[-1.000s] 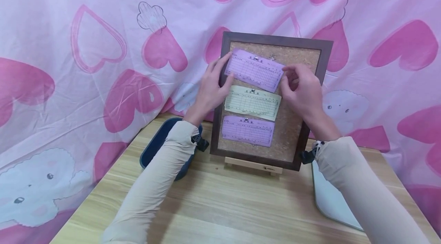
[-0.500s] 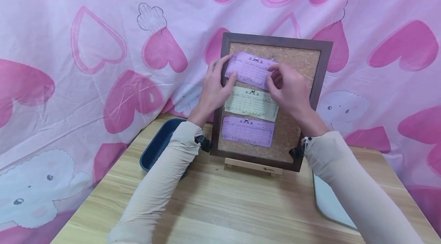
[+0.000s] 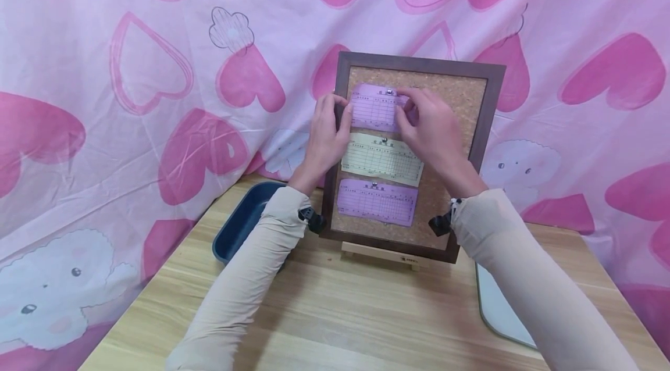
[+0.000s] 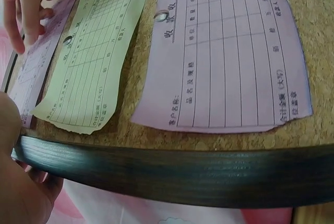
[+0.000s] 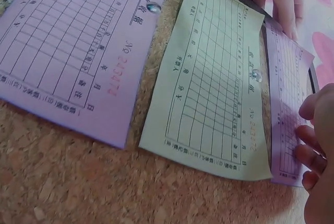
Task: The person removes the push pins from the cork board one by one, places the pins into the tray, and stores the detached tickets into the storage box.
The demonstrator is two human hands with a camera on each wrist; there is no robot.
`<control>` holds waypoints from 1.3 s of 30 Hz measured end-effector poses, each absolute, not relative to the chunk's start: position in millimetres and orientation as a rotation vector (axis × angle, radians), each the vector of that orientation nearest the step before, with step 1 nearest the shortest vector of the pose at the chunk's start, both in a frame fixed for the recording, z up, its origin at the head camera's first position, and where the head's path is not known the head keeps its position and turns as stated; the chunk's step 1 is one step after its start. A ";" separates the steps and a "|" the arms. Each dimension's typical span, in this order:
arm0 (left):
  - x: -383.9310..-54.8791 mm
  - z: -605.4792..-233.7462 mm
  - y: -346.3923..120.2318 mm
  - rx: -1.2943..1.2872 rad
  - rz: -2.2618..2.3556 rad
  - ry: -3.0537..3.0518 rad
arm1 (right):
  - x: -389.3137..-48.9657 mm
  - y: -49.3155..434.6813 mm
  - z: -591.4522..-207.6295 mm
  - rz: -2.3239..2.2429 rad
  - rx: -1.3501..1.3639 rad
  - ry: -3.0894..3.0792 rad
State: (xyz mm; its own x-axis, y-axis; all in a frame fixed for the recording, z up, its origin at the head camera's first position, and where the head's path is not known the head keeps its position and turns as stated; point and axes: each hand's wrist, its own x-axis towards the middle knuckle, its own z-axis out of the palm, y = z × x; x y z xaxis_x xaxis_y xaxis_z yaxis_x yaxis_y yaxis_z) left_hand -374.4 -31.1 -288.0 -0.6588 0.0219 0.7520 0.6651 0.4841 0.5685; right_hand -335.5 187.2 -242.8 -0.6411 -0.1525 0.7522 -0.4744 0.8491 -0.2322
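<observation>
A framed corkboard [image 3: 445,202] stands tilted back on a wooden easel [image 3: 384,254]. Pinned to it, one above another, are a purple receipt slip [image 3: 373,112], a pale green receipt slip [image 3: 382,156] and a second purple receipt slip [image 3: 376,202]. My left hand [image 3: 325,135] grips the board's left frame edge beside the top slip, thumb in front and fingers behind in the left wrist view. My right hand [image 3: 434,129] is over the top slip's right half, with loosely bent fingers [image 5: 310,153] close to the paper. Its fingertips are near the shiny push pin [image 3: 389,92]; contact is unclear.
A dark blue tray [image 3: 222,243] sits on the wooden table [image 3: 335,324] at the left, partly behind my left sleeve. At the right, a pale flat board [image 3: 499,307] lies partly under my right forearm. A heart-patterned curtain [image 3: 173,57] hangs behind.
My right hand has moved left, from the top slip's right end to near its pin. The slip has levelled out. My left thumb has shifted from the slip to the frame edge.
</observation>
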 end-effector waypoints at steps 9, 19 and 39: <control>-374.8 -289.6 -26.0 -0.520 -1.225 -2.001 | -340.8 177.3 -240.5 0.585 0.407 -2.276; -375.0 -293.5 -18.6 -0.475 -1.263 -1.939 | -349.3 166.8 -239.9 0.696 0.363 -2.214; -373.6 -294.5 -17.0 -0.493 -1.278 -1.904 | -353.1 160.2 -235.9 0.749 0.343 -2.146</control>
State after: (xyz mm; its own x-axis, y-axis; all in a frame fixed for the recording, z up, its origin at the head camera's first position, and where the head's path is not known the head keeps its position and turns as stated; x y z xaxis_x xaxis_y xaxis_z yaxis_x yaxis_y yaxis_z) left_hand -373.6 -17.0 -294.5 -0.6246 -0.0989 0.7747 0.6794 0.4204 0.6014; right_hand -353.1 160.2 -235.9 -0.6285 0.0112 0.7778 -0.4751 0.7862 -0.3952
